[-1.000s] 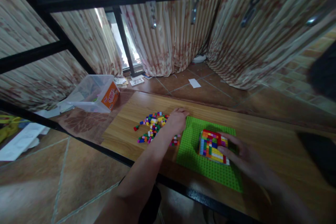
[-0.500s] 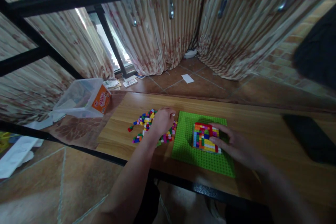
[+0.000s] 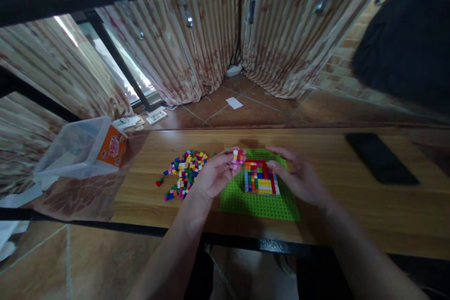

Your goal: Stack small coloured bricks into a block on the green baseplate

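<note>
"Several small toy bricks (image 3: 237, 158), mostly pink with some red and white, are pinched at the fingertips of the left hand (image 3: 215, 178), above the far left corner of a green studded baseplate (image 3: 260, 207). I can't tell whether they are joined together."

"And the right hand (image 3: 298, 178)?"

"Curved loosely at the far right corner of a multicoloured brick panel (image 3: 259, 182), thumb and fingers apart. Whether it presses or only hovers is unclear. The panel lies on the baseplate, nearer its far edge."

"What might go wrong?"

"A piece could slip, being tiny and held only by the tips, and drop onto the panel. The right hand could nudge the panel askew if it isn't fixed to the studs, which I can't see. A loose brick pile (image 3: 189, 173) lies between the baseplate's left edge and the left end of the wooden tabletop (image 3: 379, 213); a careless sweep of the left arm (image 3: 186, 229) could scatter it, perhaps off the near edge."

"Any writing?"

"Yes: white characters, apparently Chinese, on an orange label (image 3: 113, 146) on a clear plastic bin (image 3: 75, 145) beyond the tabletop's left end. Too blurred to read. Printed papers (image 3: 156, 116) past the far left corner are too small. A black tablet-like slab (image 3: 381, 158), toward the right end, shows no visible brand."
</note>
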{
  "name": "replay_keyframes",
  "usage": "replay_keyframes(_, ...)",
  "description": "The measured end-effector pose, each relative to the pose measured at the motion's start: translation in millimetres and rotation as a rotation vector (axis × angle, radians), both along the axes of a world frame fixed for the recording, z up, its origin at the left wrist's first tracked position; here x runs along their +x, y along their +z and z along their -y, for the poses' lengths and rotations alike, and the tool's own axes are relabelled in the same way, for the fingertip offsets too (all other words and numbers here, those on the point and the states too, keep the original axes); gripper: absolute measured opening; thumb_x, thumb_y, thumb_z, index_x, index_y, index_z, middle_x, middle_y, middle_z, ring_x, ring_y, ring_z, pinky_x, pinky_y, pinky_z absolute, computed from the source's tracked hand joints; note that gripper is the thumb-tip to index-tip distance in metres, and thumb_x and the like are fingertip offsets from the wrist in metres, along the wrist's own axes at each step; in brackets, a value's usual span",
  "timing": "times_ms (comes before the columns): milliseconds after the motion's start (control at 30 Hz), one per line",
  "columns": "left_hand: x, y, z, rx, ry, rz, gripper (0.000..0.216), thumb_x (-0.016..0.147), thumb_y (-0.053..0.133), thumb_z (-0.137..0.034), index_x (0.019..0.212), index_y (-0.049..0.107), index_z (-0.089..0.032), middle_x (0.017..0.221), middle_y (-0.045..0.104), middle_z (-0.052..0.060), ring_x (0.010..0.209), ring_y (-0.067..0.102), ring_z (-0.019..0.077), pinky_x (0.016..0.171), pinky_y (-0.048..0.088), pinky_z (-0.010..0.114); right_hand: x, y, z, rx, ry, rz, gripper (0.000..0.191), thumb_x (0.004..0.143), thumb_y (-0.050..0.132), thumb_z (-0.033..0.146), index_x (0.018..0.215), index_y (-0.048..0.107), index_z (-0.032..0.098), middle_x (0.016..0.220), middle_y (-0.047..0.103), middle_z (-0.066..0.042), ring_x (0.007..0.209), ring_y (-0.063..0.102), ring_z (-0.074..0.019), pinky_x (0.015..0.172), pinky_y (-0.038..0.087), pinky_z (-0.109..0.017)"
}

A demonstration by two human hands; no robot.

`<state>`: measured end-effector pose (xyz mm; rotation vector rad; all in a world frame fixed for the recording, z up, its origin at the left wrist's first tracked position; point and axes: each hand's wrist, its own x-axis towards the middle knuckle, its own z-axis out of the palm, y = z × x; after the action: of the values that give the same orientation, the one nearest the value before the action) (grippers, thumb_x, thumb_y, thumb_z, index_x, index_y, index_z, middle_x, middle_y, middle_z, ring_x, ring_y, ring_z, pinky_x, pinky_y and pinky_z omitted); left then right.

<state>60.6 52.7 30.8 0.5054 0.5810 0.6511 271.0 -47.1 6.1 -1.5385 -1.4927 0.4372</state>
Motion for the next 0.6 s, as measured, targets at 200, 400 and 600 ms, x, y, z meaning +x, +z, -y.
replay_keyframes(200, 15, 3.7, 22, -0.160, -0.055, 0.040, 0.018, 0.086, 0.058, -0.008, 0.095, 0.073, -0.009, 0.096, 0.075, 0.012, 0.079, 0.069, 0.0126, 0.068, 0.054, 0.020, -21, 6.0, -5, 0.105, 0.039, -0.072, 0.030, 0.094, 0.065, 0.044, 0.118, 0.072, 0.027, 0.118, 0.074, -0.007, 0.113, 0.068, -0.0233, 0.100, 0.054, -0.043)
replay_keyframes(400, 16, -1.5, 19, -0.132, -0.036, 0.007, 0.022, 0.088, 0.055, -0.010, 0.096, 0.076, -0.011, 0.097, 0.076, 0.011, 0.080, 0.068, 0.0117, 0.071, 0.055, 0.019, -33, 7.4, -9, 0.122, 0.073, -0.141, 0.024, 0.093, 0.067, 0.041, 0.111, 0.075, 0.028, 0.112, 0.074, -0.006, 0.108, 0.069, -0.0224, 0.098, 0.055, -0.043)
replay_keyframes(600, 19, -3.5, 18, -0.084, -0.004, 0.014, 0.020, 0.082, 0.059, -0.005, 0.093, 0.074, -0.012, 0.089, 0.074, 0.007, 0.073, 0.066, 0.0092, 0.074, 0.055, 0.019, -42, 9.4, -12, 0.183, 0.050, -0.111, 0.024, 0.095, 0.063, 0.038, 0.115, 0.074, 0.031, 0.114, 0.074, -0.005, 0.112, 0.068, -0.0229, 0.100, 0.054, -0.044)
